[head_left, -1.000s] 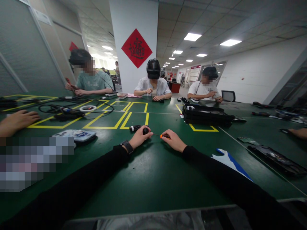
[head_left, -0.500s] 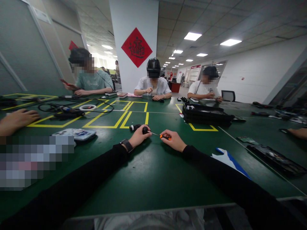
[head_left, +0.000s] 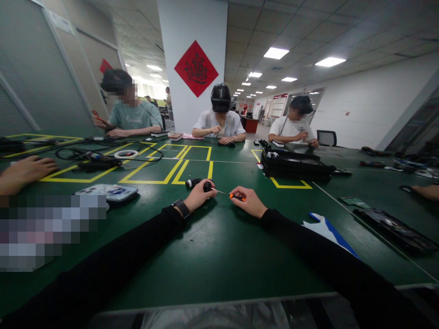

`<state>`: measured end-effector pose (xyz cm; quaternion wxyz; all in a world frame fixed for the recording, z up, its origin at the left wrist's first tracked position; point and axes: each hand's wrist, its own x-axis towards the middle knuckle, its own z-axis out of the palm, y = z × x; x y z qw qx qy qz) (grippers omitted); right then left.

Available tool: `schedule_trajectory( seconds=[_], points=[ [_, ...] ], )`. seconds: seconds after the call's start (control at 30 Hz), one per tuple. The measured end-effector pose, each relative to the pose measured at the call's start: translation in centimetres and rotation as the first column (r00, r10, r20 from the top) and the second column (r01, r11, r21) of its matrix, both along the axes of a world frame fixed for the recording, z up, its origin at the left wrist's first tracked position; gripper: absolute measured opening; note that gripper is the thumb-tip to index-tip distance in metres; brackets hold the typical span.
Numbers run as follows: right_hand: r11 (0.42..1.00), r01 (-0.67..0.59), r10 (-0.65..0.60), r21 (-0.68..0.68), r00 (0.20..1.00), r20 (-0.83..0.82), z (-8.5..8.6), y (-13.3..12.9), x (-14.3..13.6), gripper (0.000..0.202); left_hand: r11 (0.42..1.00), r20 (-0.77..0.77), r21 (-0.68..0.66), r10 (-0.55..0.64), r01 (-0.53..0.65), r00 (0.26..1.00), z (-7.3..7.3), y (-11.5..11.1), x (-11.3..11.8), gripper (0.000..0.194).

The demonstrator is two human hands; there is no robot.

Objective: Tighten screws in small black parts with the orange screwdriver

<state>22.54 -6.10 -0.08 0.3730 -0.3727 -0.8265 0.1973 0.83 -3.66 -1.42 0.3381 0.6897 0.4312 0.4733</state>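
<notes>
My right hand (head_left: 251, 203) is closed around the orange-and-black handle of a screwdriver (head_left: 236, 197). Its thin metal shaft points left, and the tip reaches a small black part (head_left: 207, 186). My left hand (head_left: 196, 196) grips that part between thumb and fingers; its kind is too small to make out, and the fingers hide some of it. Just beyond my left hand lies a black cylinder with a pale end (head_left: 192, 183), partly covered by the hand. Both hands are low over the green table (head_left: 219, 256).
Right of centre sit stacked black trays or housings (head_left: 297, 165). A blue-and-white piece (head_left: 331, 233) and an opened device (head_left: 394, 228) lie at right. At left are a pale blue case (head_left: 109, 192), cables (head_left: 99, 160) and a white ring (head_left: 125, 154). Other people sit around the table.
My hands, the screwdriver and the black part keep nearly the same pose. Across the table at left, a person's raised hand with a red-orange object has turned slightly.
</notes>
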Motion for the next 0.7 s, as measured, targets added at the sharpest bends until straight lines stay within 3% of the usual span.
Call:
schedule_trajectory(
  seconds=[0.3, 0.7],
  points=[
    [1.000, -0.020, 0.020, 0.011, 1.000, 0.014, -0.37, 0.22, 0.01, 0.021, 0.998, -0.063, 0.055, -0.002, 0.005, 0.998, -0.01, 0.16, 0.00, 0.027],
    [1.000, 0.003, -0.003, 0.011, 1.000, 0.019, -0.83, 1.02, 0.08, 0.027, 0.998, 0.029, -0.042, -0.047, 0.049, 0.998, 0.28, -0.22, 0.28, 0.034]
  ],
)
